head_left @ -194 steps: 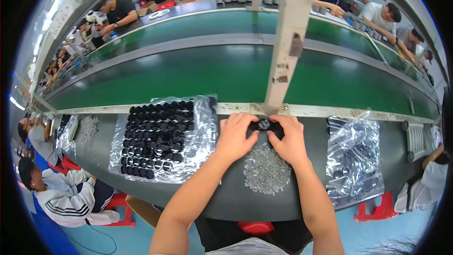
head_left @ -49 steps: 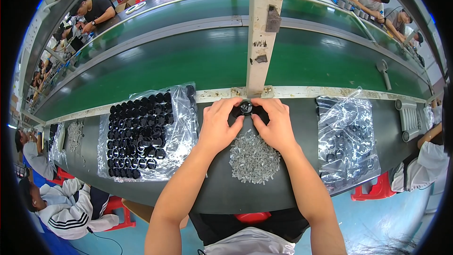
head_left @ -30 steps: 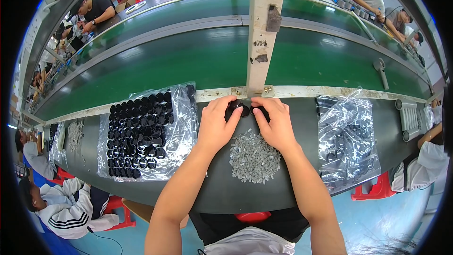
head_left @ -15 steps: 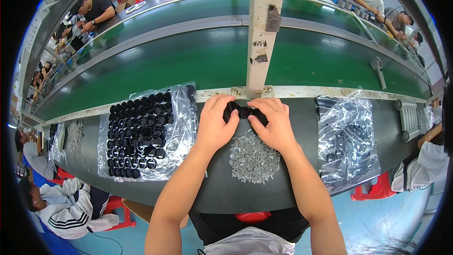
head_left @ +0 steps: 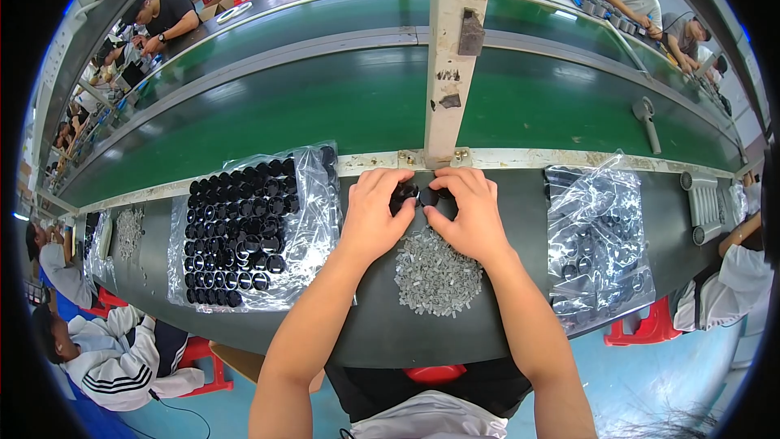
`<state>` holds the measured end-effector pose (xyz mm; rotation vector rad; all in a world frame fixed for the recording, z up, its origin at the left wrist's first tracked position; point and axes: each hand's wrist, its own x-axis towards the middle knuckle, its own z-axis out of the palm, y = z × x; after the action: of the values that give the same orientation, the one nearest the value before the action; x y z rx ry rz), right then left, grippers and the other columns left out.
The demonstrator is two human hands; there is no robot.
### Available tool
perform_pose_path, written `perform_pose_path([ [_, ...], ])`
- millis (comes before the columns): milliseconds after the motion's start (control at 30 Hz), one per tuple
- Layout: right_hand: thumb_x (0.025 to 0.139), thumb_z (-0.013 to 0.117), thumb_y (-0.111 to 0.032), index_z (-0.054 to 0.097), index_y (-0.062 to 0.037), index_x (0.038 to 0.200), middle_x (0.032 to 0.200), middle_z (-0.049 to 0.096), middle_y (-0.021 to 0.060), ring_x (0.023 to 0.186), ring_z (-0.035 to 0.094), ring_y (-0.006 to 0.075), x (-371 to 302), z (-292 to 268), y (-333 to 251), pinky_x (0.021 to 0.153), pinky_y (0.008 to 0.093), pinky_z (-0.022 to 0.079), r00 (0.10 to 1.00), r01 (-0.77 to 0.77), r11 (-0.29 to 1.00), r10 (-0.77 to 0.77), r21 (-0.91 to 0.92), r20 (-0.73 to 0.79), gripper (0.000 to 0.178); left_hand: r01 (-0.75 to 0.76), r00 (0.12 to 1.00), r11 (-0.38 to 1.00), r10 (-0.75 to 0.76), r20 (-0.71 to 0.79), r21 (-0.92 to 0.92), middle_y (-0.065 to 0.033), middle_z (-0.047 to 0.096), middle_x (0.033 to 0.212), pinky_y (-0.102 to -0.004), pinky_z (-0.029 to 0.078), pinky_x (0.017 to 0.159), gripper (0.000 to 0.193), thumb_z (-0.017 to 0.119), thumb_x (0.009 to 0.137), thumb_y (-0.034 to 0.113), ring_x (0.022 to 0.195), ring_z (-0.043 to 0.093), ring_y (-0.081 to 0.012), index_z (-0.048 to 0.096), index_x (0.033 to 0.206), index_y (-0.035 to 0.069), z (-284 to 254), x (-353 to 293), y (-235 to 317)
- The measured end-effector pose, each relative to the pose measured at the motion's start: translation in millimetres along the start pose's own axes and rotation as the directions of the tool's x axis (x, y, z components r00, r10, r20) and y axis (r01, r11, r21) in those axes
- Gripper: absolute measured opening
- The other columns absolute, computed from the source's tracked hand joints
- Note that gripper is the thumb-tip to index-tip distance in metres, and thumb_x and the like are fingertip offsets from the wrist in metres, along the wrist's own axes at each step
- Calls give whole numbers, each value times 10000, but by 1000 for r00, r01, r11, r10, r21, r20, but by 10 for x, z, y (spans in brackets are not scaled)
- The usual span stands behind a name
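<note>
Both my hands meet over the dark worktop, in front of the white post. My left hand (head_left: 372, 210) curls around round black caps (head_left: 402, 195), its thumb pressed against them. From the other side my right hand (head_left: 470, 215) closes on another round black cap (head_left: 428, 196), thumb at the near edge. Fingers hide part of these caps, so I cannot tell exactly how many there are. Just below my hands lies a heap of small clear-grey plastic pieces (head_left: 439, 272). Left of my forearm, rows of glossy black caps (head_left: 236, 232) rest on a clear plastic bag.
A plastic bag (head_left: 601, 236) with black parts lies on the right. Beyond the worktop runs a green conveyor belt (head_left: 325, 106) behind the white post (head_left: 445, 57). A grey handheld tool (head_left: 647, 122) lies on the belt. Several people sit around, one at lower left (head_left: 122, 349).
My hands have shifted slightly closer together around the black caps. The grey handheld tool has drifted a little left along the belt.
</note>
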<state>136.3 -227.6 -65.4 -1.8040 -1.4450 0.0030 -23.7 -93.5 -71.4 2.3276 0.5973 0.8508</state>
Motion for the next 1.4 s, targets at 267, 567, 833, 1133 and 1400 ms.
perform_pose_path([
  [267,825,831,-103,700,-90,1195,1228,719,75,1211,639,309,26,11,29,1022,444,461,997,-46,997,49,55,-67,393,-70,998,997,70,-5,30,-151,669,1288,-467,523,1013,548,719,772,24,1194,641,-383,663,1314,78,-62,10,104],
  [567,857,794,-59,714,-64,1229,1192,741,119,1152,671,347,46,17,46,967,443,529,989,-25,997,36,76,-142,380,-60,998,997,59,16,53,-128,598,1371,-481,464,1069,609,658,756,-26,1287,573,-369,625,1351,100,-16,-11,18],
  [833,876,774,-31,750,-52,1147,1023,780,82,914,747,252,39,-57,-12,916,390,551,986,-105,988,118,114,-116,273,-64,991,998,64,-120,3,-133,617,1211,-482,501,971,498,675,785,-7,1128,627,-359,652,1274,86,-43,7,68],
  [1133,898,754,-7,768,-32,1130,952,797,96,791,767,209,52,-2,47,771,328,592,963,-14,974,75,226,-261,233,-26,984,996,11,-178,-80,-130,583,959,-403,554,717,333,668,845,-57,792,640,-281,661,1166,34,-52,24,104],
  [1400,906,748,1,779,-15,1071,943,797,110,741,743,187,82,-87,72,727,323,593,981,-19,950,78,311,-178,168,-74,971,996,59,-232,-56,-93,585,862,-369,540,675,274,687,872,-42,731,627,-240,662,1136,27,-56,52,122],
])
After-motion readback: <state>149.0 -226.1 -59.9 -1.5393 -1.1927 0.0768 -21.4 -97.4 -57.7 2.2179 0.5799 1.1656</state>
